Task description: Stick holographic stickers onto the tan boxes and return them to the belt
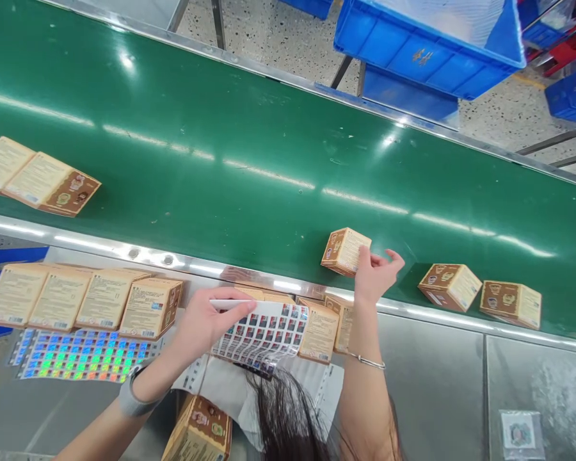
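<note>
My left hand [221,314] pinches the upper edge of a curled sheet of small stickers [269,333] between thumb and fingers, over a row of boxes. My right hand [378,275] reaches onto the green belt [249,192]. Its thumb side touches the right edge of a small brown and cream cardboard box [345,251], while the other fingers spread away from it to the right. Partly hidden behind the sheet stand more such boxes [319,330]. Below my left forearm's right side is another box [201,426], cut off by the frame's bottom edge.
Two boxes [38,176] sit at the belt's left; two more [511,304] stand at its right. Several boxes [103,298] line the metal table behind a shiny sticker sheet [86,355]. A small plastic packet [521,434] lies lower right. A blue crate [427,48] stands beyond the belt.
</note>
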Action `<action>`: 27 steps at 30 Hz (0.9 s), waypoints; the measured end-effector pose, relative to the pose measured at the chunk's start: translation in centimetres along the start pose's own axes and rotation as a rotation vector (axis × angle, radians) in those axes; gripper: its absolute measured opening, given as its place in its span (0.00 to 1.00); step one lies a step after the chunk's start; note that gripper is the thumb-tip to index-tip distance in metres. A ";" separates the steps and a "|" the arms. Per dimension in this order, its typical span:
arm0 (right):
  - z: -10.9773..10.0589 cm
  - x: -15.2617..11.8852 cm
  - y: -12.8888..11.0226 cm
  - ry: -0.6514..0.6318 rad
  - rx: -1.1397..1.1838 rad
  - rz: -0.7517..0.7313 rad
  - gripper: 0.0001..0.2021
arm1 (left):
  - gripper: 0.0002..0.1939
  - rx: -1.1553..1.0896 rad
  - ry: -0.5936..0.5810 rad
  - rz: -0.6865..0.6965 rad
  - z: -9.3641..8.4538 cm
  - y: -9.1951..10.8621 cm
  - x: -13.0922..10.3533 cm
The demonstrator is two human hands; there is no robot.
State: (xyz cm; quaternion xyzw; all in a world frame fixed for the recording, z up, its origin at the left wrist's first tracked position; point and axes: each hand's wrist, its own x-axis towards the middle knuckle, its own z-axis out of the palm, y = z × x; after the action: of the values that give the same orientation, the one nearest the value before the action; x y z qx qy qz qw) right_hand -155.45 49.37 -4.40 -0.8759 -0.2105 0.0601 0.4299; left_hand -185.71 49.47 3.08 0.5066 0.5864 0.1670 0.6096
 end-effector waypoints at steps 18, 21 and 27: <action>-10.3 -11.8 -5.8 -1.017 0.009 -0.585 0.08 | 0.14 0.699 0.160 0.757 0.5 1.3 -2.3; -11.5 -12.1 -5.8 -0.913 0.023 -0.656 0.07 | 0.08 0.805 -0.018 0.927 1.9 2.5 -3.1; -13.1 -12.9 -4.8 -0.608 -0.045 -0.972 0.06 | 0.09 0.762 -0.223 0.878 4.2 3.1 -3.4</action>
State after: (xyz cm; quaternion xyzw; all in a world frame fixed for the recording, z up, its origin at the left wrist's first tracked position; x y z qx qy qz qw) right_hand -164.89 37.03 6.53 -0.6306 -0.7047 0.1003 0.3094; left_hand -181.64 46.34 6.57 0.8996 0.2728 0.1268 0.3166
